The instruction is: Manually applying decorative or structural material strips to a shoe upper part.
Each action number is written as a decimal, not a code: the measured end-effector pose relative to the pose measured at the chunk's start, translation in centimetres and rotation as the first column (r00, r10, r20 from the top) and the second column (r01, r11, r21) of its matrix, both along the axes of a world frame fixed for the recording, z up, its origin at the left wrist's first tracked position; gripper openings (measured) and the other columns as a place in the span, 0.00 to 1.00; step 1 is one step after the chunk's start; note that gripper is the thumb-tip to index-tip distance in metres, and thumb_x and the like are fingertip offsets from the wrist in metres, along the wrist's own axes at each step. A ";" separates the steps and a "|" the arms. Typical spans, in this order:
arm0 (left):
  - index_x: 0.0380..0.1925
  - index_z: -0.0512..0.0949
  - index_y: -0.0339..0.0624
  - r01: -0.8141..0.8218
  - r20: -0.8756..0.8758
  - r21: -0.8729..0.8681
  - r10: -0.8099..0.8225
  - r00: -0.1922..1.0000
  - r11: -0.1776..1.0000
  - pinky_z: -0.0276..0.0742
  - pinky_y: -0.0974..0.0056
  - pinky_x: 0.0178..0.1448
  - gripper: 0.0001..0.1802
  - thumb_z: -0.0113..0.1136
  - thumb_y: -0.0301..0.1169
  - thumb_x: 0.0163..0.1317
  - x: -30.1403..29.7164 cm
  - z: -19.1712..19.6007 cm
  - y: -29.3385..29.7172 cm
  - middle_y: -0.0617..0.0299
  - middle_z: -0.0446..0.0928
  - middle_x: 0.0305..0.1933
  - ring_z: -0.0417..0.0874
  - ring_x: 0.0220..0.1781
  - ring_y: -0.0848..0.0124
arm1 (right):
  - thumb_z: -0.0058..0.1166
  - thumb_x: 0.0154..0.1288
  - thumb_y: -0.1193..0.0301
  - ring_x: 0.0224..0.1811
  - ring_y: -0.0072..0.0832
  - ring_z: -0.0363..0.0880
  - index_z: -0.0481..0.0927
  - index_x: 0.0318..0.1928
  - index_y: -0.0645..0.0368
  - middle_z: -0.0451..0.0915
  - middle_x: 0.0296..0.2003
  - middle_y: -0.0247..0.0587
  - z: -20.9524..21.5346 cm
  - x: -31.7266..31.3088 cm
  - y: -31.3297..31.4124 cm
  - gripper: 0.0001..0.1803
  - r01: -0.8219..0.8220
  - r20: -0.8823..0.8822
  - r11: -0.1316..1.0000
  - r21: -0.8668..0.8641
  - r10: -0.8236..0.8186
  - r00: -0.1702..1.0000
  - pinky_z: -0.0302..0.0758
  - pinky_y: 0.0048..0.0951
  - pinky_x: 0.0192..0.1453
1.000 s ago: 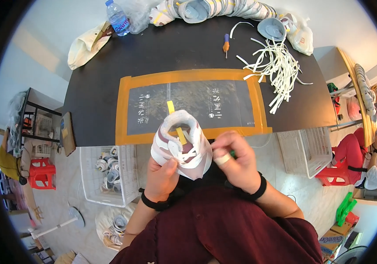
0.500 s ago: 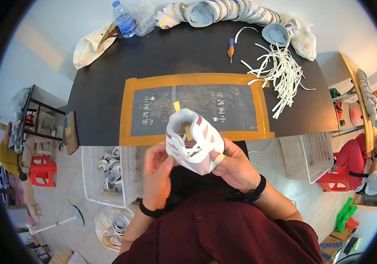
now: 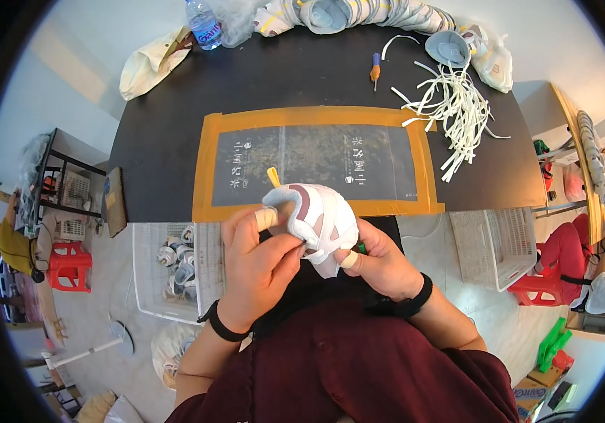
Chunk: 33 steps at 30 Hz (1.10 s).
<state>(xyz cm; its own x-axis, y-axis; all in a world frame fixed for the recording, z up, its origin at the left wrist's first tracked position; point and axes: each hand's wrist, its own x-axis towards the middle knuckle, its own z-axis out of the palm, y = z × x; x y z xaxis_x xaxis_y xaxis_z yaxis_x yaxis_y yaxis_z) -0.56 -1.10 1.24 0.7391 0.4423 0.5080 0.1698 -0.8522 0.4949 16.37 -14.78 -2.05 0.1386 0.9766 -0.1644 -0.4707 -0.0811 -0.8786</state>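
At the black table [image 3: 302,74], the right hand [image 3: 387,266] clasps a shoe upper [image 3: 339,211], apparently steadying it while the left hand [image 3: 254,266] pinches its edge.

the shoe upper [image 3: 329,217] has tipped left

Shoe [image 3: 329,215] hides most fingers of right hand [image 3: 387,266]. Green thing [image 3: 361,248] near there mostly covered, kind not clear. Between fingers of left hand [image 3: 254,266], pinched part too small to tell. Bottle [image 3: 206,28] has top cut by upper edge; dark shirt [image 3: 345,359] cut by lower edge. Far end of basket [image 3: 168,315] hidden under counter [image 3: 161,141].
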 end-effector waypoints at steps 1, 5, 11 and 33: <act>0.32 0.82 0.45 0.022 -0.001 0.013 -0.022 1.000 1.000 0.64 0.50 0.61 0.10 0.68 0.25 0.47 0.2 0.2 0.2 0.57 0.74 0.52 0.69 0.58 0.52 | 0.55 0.70 0.68 0.39 0.11 0.68 0.71 0.60 0.57 0.75 0.43 0.24 -0.2 0.2 -0.2 0.20 -0.042 -0.041 0.999 0.016 0.043 0.998 0.68 0.17 0.42; 0.33 0.81 0.46 0.043 -0.015 -0.058 -0.044 0.999 0.997 0.62 0.48 0.66 0.11 0.70 0.25 0.47 0.4 0.6 -0.1 0.54 0.72 0.58 0.65 0.66 0.48 | 0.55 0.70 0.68 0.38 0.10 0.66 0.71 0.60 0.56 0.74 0.41 0.23 -0.4 0.5 -0.2 0.20 -0.045 -0.078 0.999 -0.012 0.044 0.996 0.66 0.16 0.40; 0.34 0.81 0.47 0.032 0.052 0.094 -0.037 0.998 0.995 0.59 0.46 0.68 0.11 0.70 0.28 0.48 0.2 -1.7 -0.5 0.54 0.69 0.62 0.62 0.68 0.46 | 0.55 0.70 0.67 0.37 0.10 0.65 0.70 0.62 0.55 0.74 0.41 0.23 -1.1 0.4 0.2 0.22 -0.036 -0.059 0.999 -0.001 0.036 0.998 0.65 0.15 0.39; 0.27 0.76 0.42 0.235 0.075 -0.497 -0.229 0.971 0.836 0.59 0.51 0.67 0.09 0.68 0.29 0.53 -0.1 -3.1 1.1 0.53 0.71 0.58 0.64 0.67 0.51 | 0.57 0.70 0.66 0.53 0.19 0.71 0.72 0.60 0.59 0.75 0.50 0.30 -2.5 0.0 0.8 0.21 -0.068 0.135 0.993 0.099 0.054 0.989 0.69 0.27 0.59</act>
